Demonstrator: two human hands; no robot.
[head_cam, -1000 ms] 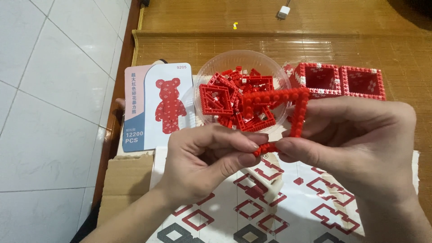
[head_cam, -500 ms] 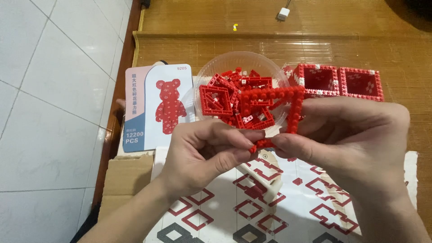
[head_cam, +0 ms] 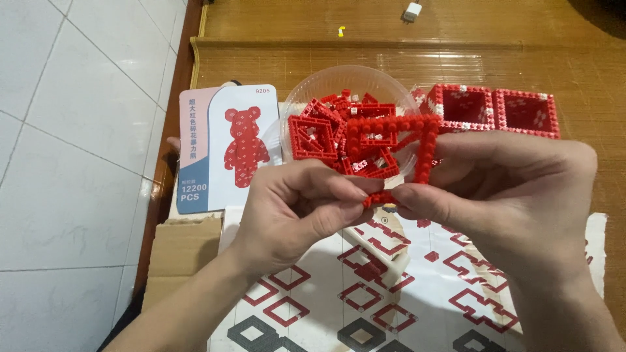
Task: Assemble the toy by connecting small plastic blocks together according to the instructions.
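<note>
My left hand (head_cam: 297, 208) and my right hand (head_cam: 502, 192) meet in the middle of the view, both pinching a red frame of small studded building blocks (head_cam: 417, 133). The frame stands up from my fingertips as an open square outline, with its lower corner hidden between thumbs and fingers. Just behind it sits a clear round plastic bowl (head_cam: 313, 81) filled with several red square frame pieces (head_cam: 313, 137). Two built red open boxes (head_cam: 492, 107) stand side by side behind my right hand.
A card with a red bear figure (head_cam: 225, 146) lies left of the bowl. An instruction sheet with red and dark outline shapes (head_cam: 365, 300) lies under my hands, over a cardboard box (head_cam: 179, 251). A woven mat (head_cam: 365, 58) covers the surface behind; white floor tiles (head_cam: 72, 130) at left.
The red frame and both hands have risen slightly and shifted a little toward the bowl; the grip on the frame's lower corner stays the same.
</note>
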